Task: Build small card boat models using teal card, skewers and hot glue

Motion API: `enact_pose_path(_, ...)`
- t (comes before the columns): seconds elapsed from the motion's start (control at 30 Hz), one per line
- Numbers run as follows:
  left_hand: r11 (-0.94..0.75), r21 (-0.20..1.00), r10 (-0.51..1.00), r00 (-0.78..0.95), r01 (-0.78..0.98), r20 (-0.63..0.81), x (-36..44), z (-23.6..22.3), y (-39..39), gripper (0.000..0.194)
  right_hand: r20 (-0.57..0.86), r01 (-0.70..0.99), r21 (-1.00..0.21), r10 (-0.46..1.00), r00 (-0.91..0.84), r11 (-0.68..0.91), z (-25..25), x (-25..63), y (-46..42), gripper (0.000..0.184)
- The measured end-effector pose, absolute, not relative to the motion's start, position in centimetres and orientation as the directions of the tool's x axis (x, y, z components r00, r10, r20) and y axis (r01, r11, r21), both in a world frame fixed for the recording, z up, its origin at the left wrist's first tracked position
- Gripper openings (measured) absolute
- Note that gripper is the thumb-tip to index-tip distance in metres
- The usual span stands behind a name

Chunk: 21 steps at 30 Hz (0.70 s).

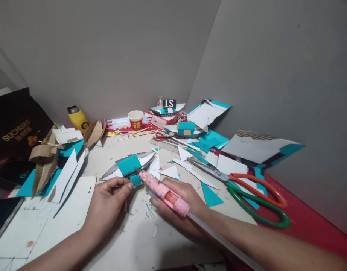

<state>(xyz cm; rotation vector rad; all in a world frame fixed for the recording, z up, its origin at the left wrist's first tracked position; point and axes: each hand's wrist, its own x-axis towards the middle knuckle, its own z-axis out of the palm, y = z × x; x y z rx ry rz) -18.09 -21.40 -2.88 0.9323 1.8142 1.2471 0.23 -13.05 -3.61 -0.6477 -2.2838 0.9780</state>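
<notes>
Left hand (108,199) pinching blue card (135,180); right hand (177,197) gripping glue gun (161,189). Nozzle (138,171) near fingertips (129,186): slip could burn.

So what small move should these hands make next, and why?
Perhaps touch the pink glue gun to the small blue piece: the left hand pinches that piece, and the right hand holds the gun with its tip close by.

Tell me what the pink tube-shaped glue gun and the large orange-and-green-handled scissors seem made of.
Glue gun: probably plastic, semi-matte and stained, judging by its moulded body. Scissors: blades likely steel, from their grey metallic sheen; handles apparently plastic, smooth and evenly bright.
</notes>
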Motion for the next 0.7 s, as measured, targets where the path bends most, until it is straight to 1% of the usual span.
enact_pose_path(0.1,0.285,0.952,0.872,-0.443,0.115,-0.208,-18.1,-3.1,-21.1,0.024,0.286,0.216,-0.760,0.615,-0.735,0.612,-3.8,0.2,-12.8,0.026)
enact_pose_path(0.17,0.276,0.952,0.872,-0.451,0.135,-0.189,-18.0,-3.1,-21.1,0.022,0.288,0.216,-0.756,0.611,-0.738,0.618,-4.0,0.3,-12.6,0.027)
enact_pose_path(0.2,0.253,0.950,0.873,-0.466,0.184,-0.143,-17.9,-3.0,-21.2,0.019,0.295,0.214,-0.749,0.605,-0.739,0.627,-4.1,0.3,-12.6,0.028)
enact_pose_path(0.23,0.212,0.943,0.875,-0.480,0.257,-0.066,-17.9,-3.0,-21.4,0.016,0.310,0.207,-0.737,0.594,-0.742,0.643,-4.2,0.4,-12.6,0.028)
enact_pose_path(0.33,0.058,0.871,0.864,-0.462,0.487,0.201,-18.1,-2.9,-22.1,0.009,0.350,0.204,-0.689,0.566,-0.746,0.696,-4.4,0.5,-12.6,0.027)
enact_pose_path(0.4,0.019,0.840,0.848,-0.453,0.542,0.273,-18.3,-3.0,-22.5,0.009,0.358,0.223,-0.661,0.563,-0.745,0.716,-4.5,0.5,-12.6,0.026)
enact_pose_path(0.5,0.053,0.851,0.833,-0.493,0.522,0.251,-18.6,-3.2,-22.7,0.009,0.361,0.241,-0.632,0.555,-0.749,0.736,-4.4,0.5,-12.5,0.026)
enact_pose_path(0.6,0.101,0.867,0.847,-0.499,0.487,0.181,-18.6,-3.2,-22.4,0.012,0.360,0.240,-0.620,0.543,-0.759,0.747,-4.4,0.3,-12.5,0.027)
enact_pose_path(0.7,0.145,0.873,0.866,-0.486,0.465,0.115,-18.3,-3.1,-21.8,0.012,0.323,0.256,-0.632,0.549,-0.771,0.731,-4.6,0.1,-12.5,0.028)
